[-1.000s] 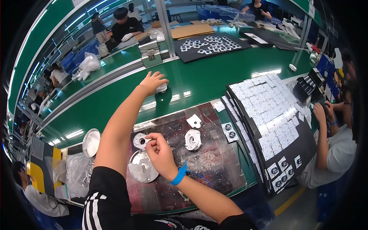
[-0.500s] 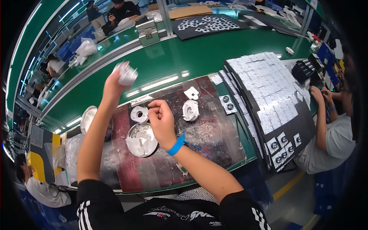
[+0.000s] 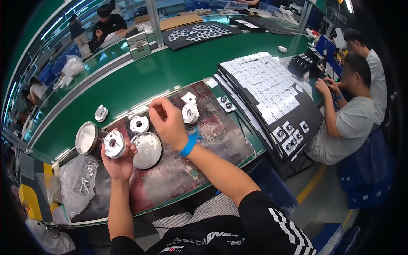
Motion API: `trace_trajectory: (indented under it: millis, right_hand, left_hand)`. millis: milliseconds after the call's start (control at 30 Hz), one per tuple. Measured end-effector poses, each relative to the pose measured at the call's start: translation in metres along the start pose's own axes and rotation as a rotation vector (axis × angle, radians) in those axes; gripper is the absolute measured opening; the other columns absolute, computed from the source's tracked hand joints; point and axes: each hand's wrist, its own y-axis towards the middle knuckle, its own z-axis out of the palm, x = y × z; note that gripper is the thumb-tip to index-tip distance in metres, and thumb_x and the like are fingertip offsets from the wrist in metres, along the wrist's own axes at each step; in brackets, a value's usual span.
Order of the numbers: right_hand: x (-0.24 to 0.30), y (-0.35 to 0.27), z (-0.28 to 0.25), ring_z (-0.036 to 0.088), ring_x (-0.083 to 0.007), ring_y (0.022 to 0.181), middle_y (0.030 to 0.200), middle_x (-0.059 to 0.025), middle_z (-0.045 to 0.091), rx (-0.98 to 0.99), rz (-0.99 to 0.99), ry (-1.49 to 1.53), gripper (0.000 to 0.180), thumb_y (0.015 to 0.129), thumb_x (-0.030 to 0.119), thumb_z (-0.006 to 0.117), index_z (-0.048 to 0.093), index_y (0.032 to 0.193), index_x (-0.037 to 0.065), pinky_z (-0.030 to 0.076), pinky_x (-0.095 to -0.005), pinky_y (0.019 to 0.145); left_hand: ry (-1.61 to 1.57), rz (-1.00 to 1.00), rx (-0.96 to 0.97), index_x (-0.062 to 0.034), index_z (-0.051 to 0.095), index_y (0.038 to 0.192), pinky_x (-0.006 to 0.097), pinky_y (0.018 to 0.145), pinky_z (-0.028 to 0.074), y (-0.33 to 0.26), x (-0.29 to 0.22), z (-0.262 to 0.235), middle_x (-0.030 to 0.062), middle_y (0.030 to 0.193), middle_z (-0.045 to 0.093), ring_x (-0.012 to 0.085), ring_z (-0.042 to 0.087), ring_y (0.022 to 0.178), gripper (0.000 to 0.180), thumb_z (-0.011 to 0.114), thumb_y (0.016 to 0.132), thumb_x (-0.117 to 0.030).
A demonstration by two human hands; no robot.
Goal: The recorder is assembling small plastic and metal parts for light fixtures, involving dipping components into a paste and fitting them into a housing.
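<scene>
My left hand (image 3: 118, 163) holds a white round plastic housing (image 3: 120, 149) with a hole in its middle, tilted up over the mat's left part. My right hand (image 3: 168, 127), with a blue wristband, hovers over the mat; its fingers are curled together, and whatever they may hold is hidden. Beneath and between the hands lies a round metal dish (image 3: 148, 155). A similar white ring-shaped part (image 3: 138, 124) rests behind that dish. Past my right hand are another white housing (image 3: 192, 114) and a small white plate (image 3: 188, 98).
A round tin (image 3: 85, 142) and a clear bag of small white pieces (image 3: 80, 187) are at the left. One white part (image 3: 101, 113) sits on the green bench. Stacked black boards with white pieces (image 3: 263, 85) stand right, beside a seated co-worker (image 3: 348, 110).
My left hand has come down and nearer from its raised place, with a white part in it. A white part now shows on the green bench. The whole view has shifted.
</scene>
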Motion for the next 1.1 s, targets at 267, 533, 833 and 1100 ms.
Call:
trace_trajectory:
  millis: [267,533,833,1100]
  right_hand:
    - [0.025,-0.017,-0.152,0.058,-0.0315,0.088,0.094,-0.0106,0.067,-0.067,-0.156,-1.251,0.027,0.079,0.020,0.071,0.065,0.102,0.007,0.045,-0.0421,0.081]
    - [-0.006,-0.014,-0.190,0.059,-0.0342,0.088,0.085,-0.0098,0.068,-0.011,0.036,-1.626,0.056,0.070,0.029,0.080,0.056,0.118,0.011,0.046,-0.0460,0.077]
    - [0.051,-0.014,-0.126,0.056,-0.0320,0.084,0.093,-0.0116,0.063,0.015,-0.182,-1.262,0.053,0.068,0.011,0.077,0.056,0.116,0.006,0.047,-0.0426,0.078]
    - [0.081,-0.021,0.012,0.060,-0.0216,0.085,0.100,-0.0095,0.065,0.561,-0.279,-0.778,0.057,0.066,0.004,0.079,0.057,0.118,0.005,0.050,-0.0321,0.078]
  left_hand:
    - [0.045,-0.048,0.185,-0.0071,0.043,0.137,0.033,0.056,0.047,0.007,-0.007,-0.016,0.0213,0.102,0.060,0.0273,0.058,0.071,0.054,0.032,0.099,-0.044]
    - [-0.044,-0.144,0.240,-0.0088,0.044,0.135,0.033,0.060,0.046,0.009,-0.001,-0.026,0.0176,0.106,0.059,0.0266,0.058,0.078,0.051,0.046,0.096,-0.041]
    - [0.144,-0.096,0.183,-0.0156,0.037,0.137,0.029,0.065,0.050,0.003,0.000,-0.025,0.0135,0.112,0.062,0.0203,0.063,0.088,0.066,0.071,0.082,-0.006]
    - [0.171,0.050,0.169,-0.0163,0.035,0.138,0.040,0.080,0.061,0.008,0.006,-0.024,0.0130,0.118,0.057,0.0245,0.064,0.102,0.071,0.072,0.081,0.005]
